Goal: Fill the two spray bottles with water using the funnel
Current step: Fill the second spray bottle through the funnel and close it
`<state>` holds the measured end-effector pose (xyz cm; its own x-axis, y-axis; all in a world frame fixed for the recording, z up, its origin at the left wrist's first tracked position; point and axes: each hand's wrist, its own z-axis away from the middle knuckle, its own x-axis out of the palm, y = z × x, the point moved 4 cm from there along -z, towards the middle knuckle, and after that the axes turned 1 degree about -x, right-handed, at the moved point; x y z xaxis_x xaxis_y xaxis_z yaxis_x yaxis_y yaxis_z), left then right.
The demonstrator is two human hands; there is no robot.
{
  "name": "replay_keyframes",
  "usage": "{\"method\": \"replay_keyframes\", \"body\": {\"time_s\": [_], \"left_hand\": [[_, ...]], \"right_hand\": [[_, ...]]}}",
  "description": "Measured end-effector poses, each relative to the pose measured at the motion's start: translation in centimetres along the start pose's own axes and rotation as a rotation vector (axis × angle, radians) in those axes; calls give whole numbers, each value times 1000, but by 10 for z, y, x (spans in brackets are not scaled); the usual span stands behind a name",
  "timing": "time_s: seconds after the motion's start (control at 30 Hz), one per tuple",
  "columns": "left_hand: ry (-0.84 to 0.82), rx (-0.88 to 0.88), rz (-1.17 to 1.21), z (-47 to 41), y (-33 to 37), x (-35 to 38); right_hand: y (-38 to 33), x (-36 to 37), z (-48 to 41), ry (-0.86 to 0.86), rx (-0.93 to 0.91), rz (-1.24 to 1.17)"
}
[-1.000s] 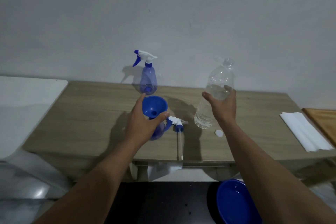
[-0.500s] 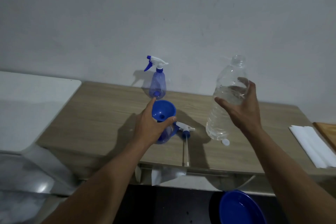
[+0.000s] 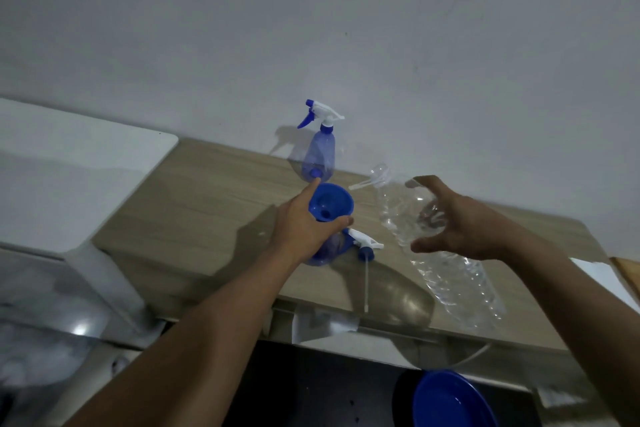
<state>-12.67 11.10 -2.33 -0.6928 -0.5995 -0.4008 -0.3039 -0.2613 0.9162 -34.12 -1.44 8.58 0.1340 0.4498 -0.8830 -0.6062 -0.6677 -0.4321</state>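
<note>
A blue funnel [image 3: 330, 202] sits in the mouth of an open blue spray bottle [image 3: 329, 249] on the wooden table [image 3: 207, 204]. My left hand [image 3: 304, 225] grips the funnel's neck and the bottle top. My right hand [image 3: 457, 222] holds a clear water bottle [image 3: 450, 274] tilted, its open mouth pointing left toward the funnel. A thin white streak runs from that mouth toward the funnel. The removed spray head [image 3: 363, 243] with its tube lies beside the bottle. A second spray bottle [image 3: 318, 156], with its trigger head on, stands by the wall.
A white surface [image 3: 69, 163] adjoins the table on the left. A blue basin [image 3: 450, 399] lies on the floor below the table's front edge. White paper [image 3: 602, 277] and a wooden board [image 3: 628, 270] lie at the far right.
My right hand lifted the water bottle off the table and tipped it, mouth toward the funnel. My left hand stayed on the funnel. The camera shifted.
</note>
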Motion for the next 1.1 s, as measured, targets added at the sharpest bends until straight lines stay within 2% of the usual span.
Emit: {"method": "replay_keyframes", "body": {"time_s": [0.2, 0.77, 1.1], "left_hand": [[-1, 10, 11, 0, 3, -1], [-24, 27, -12, 0, 1, -1], [-30, 27, -15, 0, 2, -2]], "right_hand": [[-3, -2, -10, -130, 23, 134], [-19, 1, -32, -368, 127, 326], [-20, 0, -31, -325, 128, 345]]}}
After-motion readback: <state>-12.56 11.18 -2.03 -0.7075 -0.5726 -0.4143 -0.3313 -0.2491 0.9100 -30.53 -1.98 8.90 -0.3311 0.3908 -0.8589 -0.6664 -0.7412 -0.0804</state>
